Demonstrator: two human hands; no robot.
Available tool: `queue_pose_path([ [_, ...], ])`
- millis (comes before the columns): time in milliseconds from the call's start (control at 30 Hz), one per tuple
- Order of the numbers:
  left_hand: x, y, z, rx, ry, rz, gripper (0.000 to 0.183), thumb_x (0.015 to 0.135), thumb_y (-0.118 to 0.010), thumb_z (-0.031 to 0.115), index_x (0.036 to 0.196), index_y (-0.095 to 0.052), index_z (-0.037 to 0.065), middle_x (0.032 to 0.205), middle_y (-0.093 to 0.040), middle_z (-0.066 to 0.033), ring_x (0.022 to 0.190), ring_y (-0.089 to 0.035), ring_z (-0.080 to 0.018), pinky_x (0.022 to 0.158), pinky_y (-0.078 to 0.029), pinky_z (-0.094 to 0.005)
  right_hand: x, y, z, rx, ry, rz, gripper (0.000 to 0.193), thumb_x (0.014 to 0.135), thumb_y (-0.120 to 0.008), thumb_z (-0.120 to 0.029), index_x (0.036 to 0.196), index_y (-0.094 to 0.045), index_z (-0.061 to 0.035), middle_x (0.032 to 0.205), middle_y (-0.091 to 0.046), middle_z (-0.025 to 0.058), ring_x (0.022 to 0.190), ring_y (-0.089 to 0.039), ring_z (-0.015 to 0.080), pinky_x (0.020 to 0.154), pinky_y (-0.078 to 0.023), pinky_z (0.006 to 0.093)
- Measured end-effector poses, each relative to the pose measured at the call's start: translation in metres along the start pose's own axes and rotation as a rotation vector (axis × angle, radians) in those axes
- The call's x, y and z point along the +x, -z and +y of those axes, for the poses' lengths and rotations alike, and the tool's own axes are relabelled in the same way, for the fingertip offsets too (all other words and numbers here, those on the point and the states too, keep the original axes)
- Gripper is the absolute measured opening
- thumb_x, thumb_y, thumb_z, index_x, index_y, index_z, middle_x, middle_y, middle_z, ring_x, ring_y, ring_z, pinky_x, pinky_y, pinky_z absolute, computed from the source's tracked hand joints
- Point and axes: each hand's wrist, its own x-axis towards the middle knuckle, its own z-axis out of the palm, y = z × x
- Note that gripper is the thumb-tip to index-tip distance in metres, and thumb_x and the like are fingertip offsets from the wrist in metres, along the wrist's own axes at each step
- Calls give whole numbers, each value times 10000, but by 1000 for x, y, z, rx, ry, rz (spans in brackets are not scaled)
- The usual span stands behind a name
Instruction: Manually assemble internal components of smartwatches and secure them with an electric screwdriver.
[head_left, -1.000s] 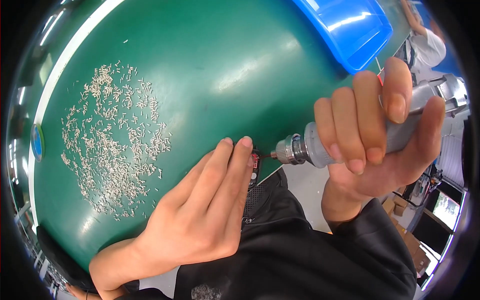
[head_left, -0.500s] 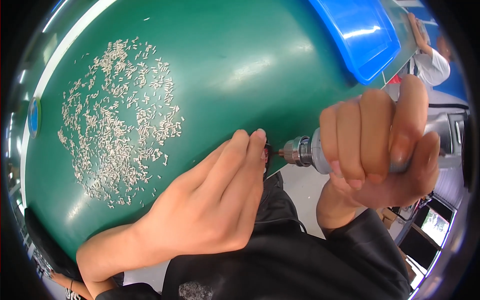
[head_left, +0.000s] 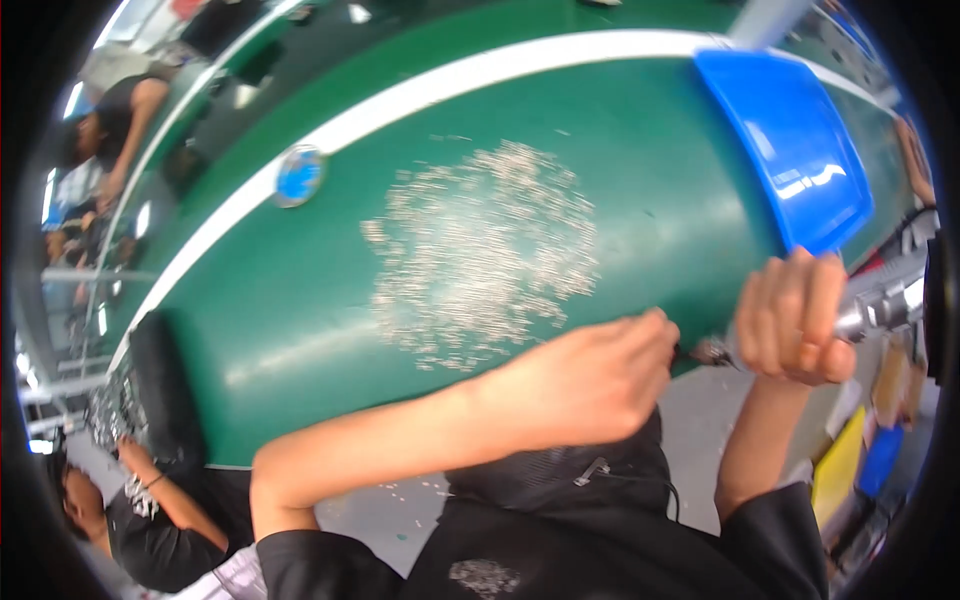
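Observation:
My right hand [head_left: 795, 320] is wrapped round a grey handheld power tool [head_left: 868, 314] with a metal chuck at its front. The tool lies roughly level, its chuck [head_left: 714, 351] pointing left toward my left fingertips. My left hand [head_left: 605, 380] is closed at the table's near edge, fingertips pinched together on a small dark part, mostly hidden by the fingers. Whether the tool's tip touches that part I cannot tell, because motion smears it. Beyond my left hand, many tiny pale rod-shaped pieces [head_left: 470, 260] lie scattered over the green table [head_left: 290, 290].
A blue plastic tray [head_left: 810, 150] stands at the far right of the table. Near the white far edge sits a small round blue-topped container [head_left: 300, 176]. A dark padded object [head_left: 170, 390] is at the left end. Co-workers sit at left, one [head_left: 165, 510] close by.
The view has swung left, so the scattered pieces and tray appear farther right and co-workers show at left. Both hands keep their holds, the tool still facing the left fingertips.

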Motion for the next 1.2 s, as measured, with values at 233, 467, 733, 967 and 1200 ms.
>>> queue_pose_path([
  [233,-85,75,13,189,587,38,444,715,-672,3,1152,-599,-33,1186,-610,-188,1079,-597,-346,934,-489,-413,-17,4,-12,165,189,177,232,908,-645,-106,765,-468,-63,500,-498,28,357,-466,88,360,-403,222],
  [467,-157,102,9,868,1107,173,442,794,-653,-59,1226,-588,3,1207,-608,-165,1091,-592,-359,946,-459,-417,-43,22,12,223,150,496,197,991,-490,-125,839,-373,-77,500,-376,9,357,-382,92,400,-362,237],
  [733,-109,83,-60,475,870,305,210,804,-679,-46,1010,-666,-9,993,-643,-126,889,-635,-286,771,-506,-362,-55,20,21,337,155,513,179,1009,-422,-163,864,-361,-76,536,-378,16,395,-382,117,468,-367,284],
  [967,-99,79,-66,527,807,246,151,783,-700,-52,926,-687,-6,881,-631,-96,749,-624,-238,642,-491,-325,-57,13,18,360,141,559,184,1004,-439,-167,863,-357,-82,543,-396,20,398,-408,119,469,-380,286],
  [1200,-95,86,-74,569,731,209,153,761,-708,-62,900,-677,-7,879,-627,-102,746,-623,-259,640,-500,-345,-53,17,20,382,155,544,203,993,-480,-163,856,-353,-83,532,-394,24,387,-402,122,437,-370,279],
])
